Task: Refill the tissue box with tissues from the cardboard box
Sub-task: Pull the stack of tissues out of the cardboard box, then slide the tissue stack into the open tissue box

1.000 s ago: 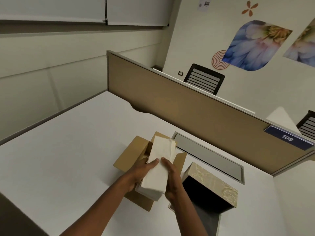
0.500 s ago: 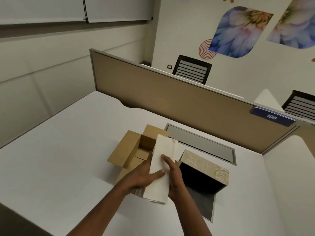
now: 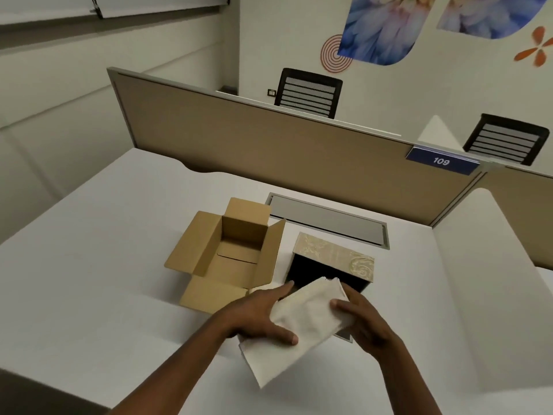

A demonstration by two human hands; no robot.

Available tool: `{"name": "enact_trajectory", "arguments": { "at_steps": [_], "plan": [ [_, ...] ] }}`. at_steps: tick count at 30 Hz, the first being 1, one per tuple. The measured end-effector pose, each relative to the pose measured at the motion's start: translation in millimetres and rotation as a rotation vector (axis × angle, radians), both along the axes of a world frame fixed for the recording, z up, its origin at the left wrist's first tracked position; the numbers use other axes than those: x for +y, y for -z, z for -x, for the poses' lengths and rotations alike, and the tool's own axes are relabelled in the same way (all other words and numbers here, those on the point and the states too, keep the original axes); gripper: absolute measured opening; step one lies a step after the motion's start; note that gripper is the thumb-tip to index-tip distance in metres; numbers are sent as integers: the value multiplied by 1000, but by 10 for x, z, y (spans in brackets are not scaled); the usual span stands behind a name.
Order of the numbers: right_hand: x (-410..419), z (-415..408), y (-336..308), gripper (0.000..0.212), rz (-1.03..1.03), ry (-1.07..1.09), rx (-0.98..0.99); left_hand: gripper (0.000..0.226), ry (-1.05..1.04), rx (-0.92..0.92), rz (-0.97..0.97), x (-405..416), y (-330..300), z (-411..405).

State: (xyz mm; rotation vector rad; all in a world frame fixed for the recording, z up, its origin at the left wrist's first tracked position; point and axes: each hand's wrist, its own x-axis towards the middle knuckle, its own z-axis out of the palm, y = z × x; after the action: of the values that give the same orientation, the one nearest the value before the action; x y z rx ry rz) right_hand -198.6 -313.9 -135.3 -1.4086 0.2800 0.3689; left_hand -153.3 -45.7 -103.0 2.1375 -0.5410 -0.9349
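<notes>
Here both hands, left hand (image 3: 257,317) and right hand (image 3: 363,322), grip the tissue stack (image 3: 299,327) pinched flat between them, angling its far end at the tissue box (image 3: 332,266) just beyond, whose dark opening faces them, with the emptied cardboard box (image 3: 230,256) to the left on the bench (image 3: 89,280).

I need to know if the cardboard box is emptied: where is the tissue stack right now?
In the head view, the tissue stack is held between both hands, low centre, right of the cardboard box, at the tissue box opening.

Tissues (image 3: 302,322): soft white paper, matt. Cardboard box (image 3: 230,259): plain brown, dull. Tissue box (image 3: 335,259) at 3 o'clock: embossed cream, faint sheen. Desk (image 3: 89,280): smooth matt white.
</notes>
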Motion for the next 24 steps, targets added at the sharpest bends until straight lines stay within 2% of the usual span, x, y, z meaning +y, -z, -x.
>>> {"name": "enact_trajectory", "arguments": {
  "at_steps": [2,5,7,9,13,17,21,24],
  "plan": [
    [-285,160,98,68,102,-146,-28,123,129,-167,-128,-177,159,60],
    [-522,353,222,79,427,-345,-43,121,276,-416,-220,-441,439,170],
    [-558,471,354,77,628,-363,-60,115,374,-609,-266,-566,646,236],
    [-540,611,513,75,770,-321,-94,111,432,-708,-283,-642,857,288],
    [-480,888,817,84,890,-268,-121,105,480,-736,-270,-692,1247,376],
    [-452,1004,964,94,981,-311,-144,101,466,-759,-253,-648,1438,374],
    [-502,958,937,113,1088,-349,-224,114,457,-784,-386,-636,1420,289],
    [-498,848,860,120,1233,-438,-360,107,465,-770,-447,-626,1422,256]
  ]
}}
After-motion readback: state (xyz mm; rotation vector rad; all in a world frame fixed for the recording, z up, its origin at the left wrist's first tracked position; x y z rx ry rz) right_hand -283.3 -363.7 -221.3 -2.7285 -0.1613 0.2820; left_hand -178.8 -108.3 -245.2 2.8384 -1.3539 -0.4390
